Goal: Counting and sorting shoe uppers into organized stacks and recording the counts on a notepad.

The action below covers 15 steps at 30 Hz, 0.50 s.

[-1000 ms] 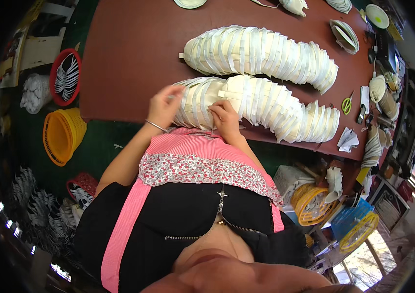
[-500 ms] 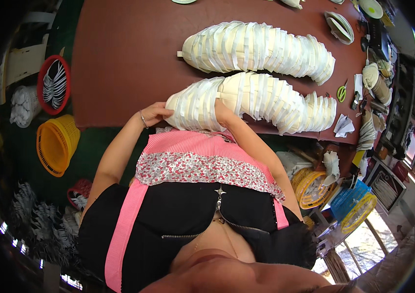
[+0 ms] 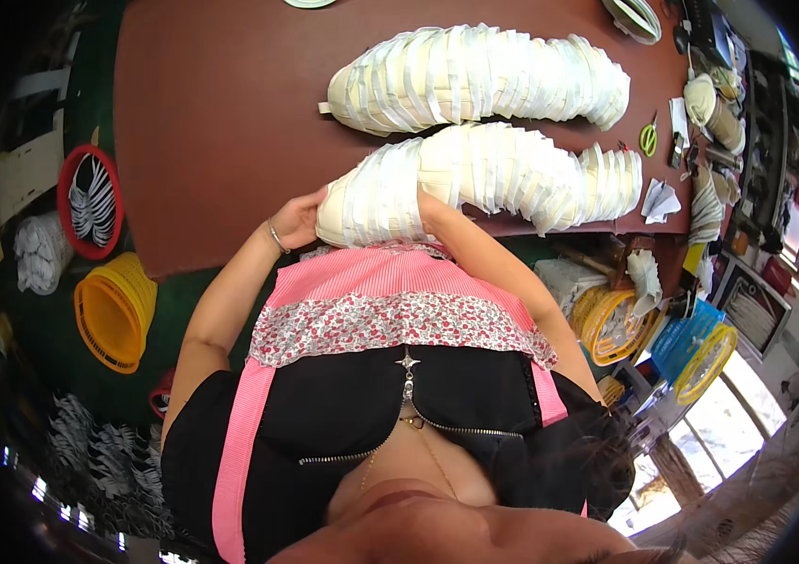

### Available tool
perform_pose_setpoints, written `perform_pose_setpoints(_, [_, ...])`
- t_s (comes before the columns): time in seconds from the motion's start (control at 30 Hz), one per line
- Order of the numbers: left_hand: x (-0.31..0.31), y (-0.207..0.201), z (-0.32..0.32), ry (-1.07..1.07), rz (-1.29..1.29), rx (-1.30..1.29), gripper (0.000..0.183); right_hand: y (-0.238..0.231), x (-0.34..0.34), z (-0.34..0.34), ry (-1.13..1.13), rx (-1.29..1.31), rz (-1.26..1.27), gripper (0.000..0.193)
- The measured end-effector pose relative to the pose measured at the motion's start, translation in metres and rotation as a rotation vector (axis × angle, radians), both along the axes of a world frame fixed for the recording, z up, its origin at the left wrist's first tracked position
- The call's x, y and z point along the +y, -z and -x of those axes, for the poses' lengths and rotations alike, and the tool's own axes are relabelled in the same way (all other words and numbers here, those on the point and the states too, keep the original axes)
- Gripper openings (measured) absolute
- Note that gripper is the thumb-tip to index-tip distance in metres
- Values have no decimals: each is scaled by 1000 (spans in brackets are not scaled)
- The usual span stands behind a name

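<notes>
Two long, curved stacks of nested cream fabric pieces with white strips lie on the table. The nearer stack [image 3: 512,174] reaches toward my apron at its left end. My left hand [image 3: 304,221] is curled around that left end, its fingertips partly behind the fabric. Farther along, my right hand [image 3: 431,212] is pushed in against the pieces where the stack bends, and the stack hides its fingers. Between my two hands, the end section tilts toward me. The far stack [image 3: 475,80] lies just behind, touched by neither hand.
The reddish-brown table [image 3: 221,122] has its near edge at my apron. Green-handled scissors [image 3: 649,139] and crumpled white paper [image 3: 661,201] lie at its right. On the left stand a red basket [image 3: 65,202] and a yellow basket [image 3: 117,310]; more baskets [image 3: 611,324] stand at lower right.
The view has shifted, so the table and baskets sit differently in the picture. My left hand has slipped a little further around the stack's end; my right hand stays at the bend.
</notes>
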<state>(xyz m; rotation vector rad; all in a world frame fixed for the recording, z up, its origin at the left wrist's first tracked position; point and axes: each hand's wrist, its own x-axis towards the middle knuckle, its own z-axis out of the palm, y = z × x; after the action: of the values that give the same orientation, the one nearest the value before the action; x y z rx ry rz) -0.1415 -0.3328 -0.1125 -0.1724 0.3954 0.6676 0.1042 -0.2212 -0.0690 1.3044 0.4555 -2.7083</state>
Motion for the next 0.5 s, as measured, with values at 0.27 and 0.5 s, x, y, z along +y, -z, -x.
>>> perform_pose_setpoints(0.27, [-11,12,4,-31,-184,364,54,-39,2,-44,-408,-362,-1298,39])
perform_pose_setpoints(0.5, [3,19,3,-227,6,321,53,-59,53,-53,-983,-728,-2087,72])
